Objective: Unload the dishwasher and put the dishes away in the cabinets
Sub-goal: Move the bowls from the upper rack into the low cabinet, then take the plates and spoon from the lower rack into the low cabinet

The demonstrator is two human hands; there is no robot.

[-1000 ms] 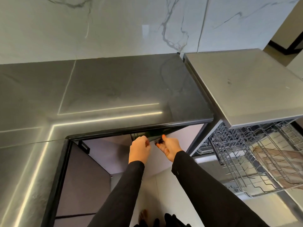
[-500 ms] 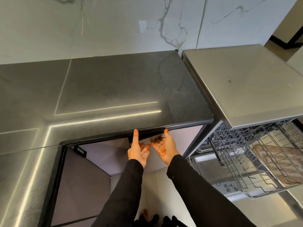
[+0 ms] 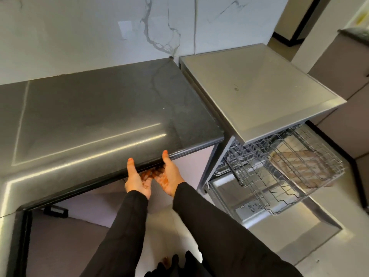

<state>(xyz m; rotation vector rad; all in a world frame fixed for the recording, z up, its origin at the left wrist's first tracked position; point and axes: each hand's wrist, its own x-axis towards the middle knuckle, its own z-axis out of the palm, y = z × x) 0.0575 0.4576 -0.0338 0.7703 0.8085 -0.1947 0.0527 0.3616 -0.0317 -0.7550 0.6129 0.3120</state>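
Note:
My left hand [image 3: 136,179] and my right hand [image 3: 169,175] are side by side, palms up, just below the front edge of the dark countertop [image 3: 99,120]. Both hold nothing, and their fingertips reach under the counter out of sight. To the right the dishwasher [image 3: 257,90] stands open. Its wire rack [image 3: 289,168] is pulled out, with what looks like a brown wooden board [image 3: 299,166] lying in it. The dishwasher door [image 3: 279,228] is folded down below the rack.
A white marble wall [image 3: 99,33] backs the counter. Light lilac cabinet fronts [image 3: 191,166] run beneath the counter, which turns a corner at the left. Pale floor lies below my arms. A grey cabinet [image 3: 343,92] stands beyond the dishwasher.
A second ago both hands held a dark flat item up under the counter edge. It is gone from sight and the hands have turned palms up with nothing in them. The view shifted right.

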